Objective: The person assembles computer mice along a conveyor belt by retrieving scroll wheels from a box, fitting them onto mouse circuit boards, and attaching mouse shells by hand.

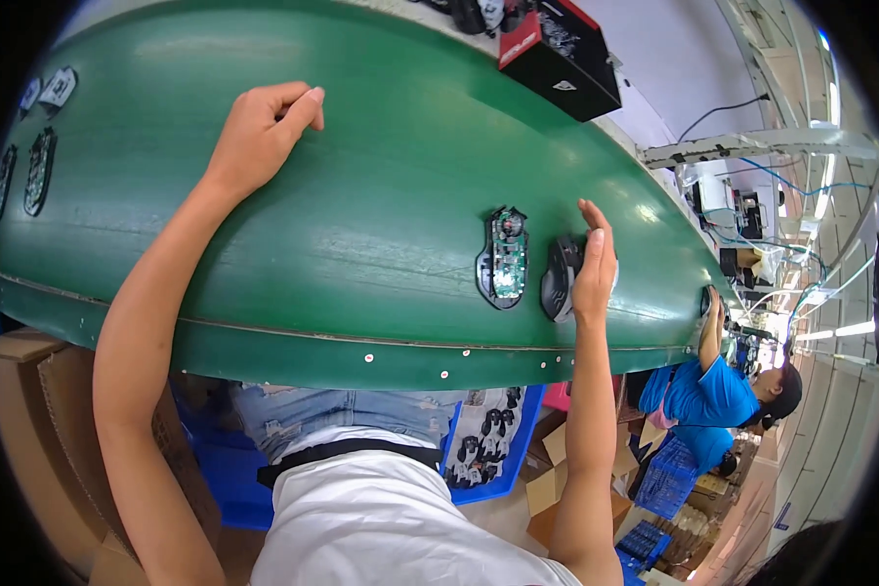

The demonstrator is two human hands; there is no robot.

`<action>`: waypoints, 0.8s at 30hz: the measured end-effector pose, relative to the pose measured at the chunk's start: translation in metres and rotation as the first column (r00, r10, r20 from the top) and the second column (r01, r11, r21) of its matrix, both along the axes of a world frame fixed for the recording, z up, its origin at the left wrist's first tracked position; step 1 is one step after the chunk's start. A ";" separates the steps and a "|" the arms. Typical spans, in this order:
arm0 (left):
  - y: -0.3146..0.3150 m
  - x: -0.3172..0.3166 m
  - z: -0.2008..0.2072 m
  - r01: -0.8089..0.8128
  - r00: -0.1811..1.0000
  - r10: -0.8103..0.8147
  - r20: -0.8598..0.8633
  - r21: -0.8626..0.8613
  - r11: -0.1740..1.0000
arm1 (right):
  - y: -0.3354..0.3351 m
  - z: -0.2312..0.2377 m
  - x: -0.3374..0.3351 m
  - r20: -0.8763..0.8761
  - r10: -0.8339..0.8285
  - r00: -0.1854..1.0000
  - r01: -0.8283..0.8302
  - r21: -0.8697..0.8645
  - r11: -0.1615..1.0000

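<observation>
Left hand (pixel 262 137) is curling inward at ten o'clock; right hand (pixel 595 266), straight-fingered, is apparently steadying a mouse (pixel 558 280) at three.

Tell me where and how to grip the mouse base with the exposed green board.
Likely best: the mouse base across its long dark edges, from above and the left; its green board faces up bare, while the black mouse and right hand crowd its right.

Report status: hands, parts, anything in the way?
Left hand curled, contents unclear. Right hand beside black mouse part, contact unclear. Circuit-board base left of it, apart. Nothing visibly blocking.
</observation>
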State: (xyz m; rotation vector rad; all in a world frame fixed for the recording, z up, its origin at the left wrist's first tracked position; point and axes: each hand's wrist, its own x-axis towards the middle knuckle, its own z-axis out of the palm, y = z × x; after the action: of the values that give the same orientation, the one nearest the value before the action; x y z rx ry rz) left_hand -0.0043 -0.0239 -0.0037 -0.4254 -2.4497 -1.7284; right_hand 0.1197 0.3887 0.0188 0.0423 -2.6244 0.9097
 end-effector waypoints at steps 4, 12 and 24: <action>-0.004 -0.005 -0.011 -0.019 0.999 0.019 -0.036 -0.005 1.000 | -0.007 0.007 -0.007 0.192 -0.054 0.980 0.053 0.011 0.999; -0.029 -0.013 -0.004 -0.326 0.880 0.121 -0.460 -0.399 0.857 | -0.014 -0.003 0.000 -0.059 -0.071 0.996 0.085 0.284 0.955; -0.140 -0.056 0.006 -0.765 0.643 0.658 -0.393 -0.279 0.581 | 0.010 -0.027 0.001 0.060 -0.029 0.998 0.001 0.430 0.903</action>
State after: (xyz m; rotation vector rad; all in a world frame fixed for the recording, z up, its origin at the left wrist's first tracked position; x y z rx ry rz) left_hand -0.0601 -0.1639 0.0023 0.3101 -2.2882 -0.7440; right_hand 0.1207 0.3988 -0.0084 0.1060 -2.8311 0.3125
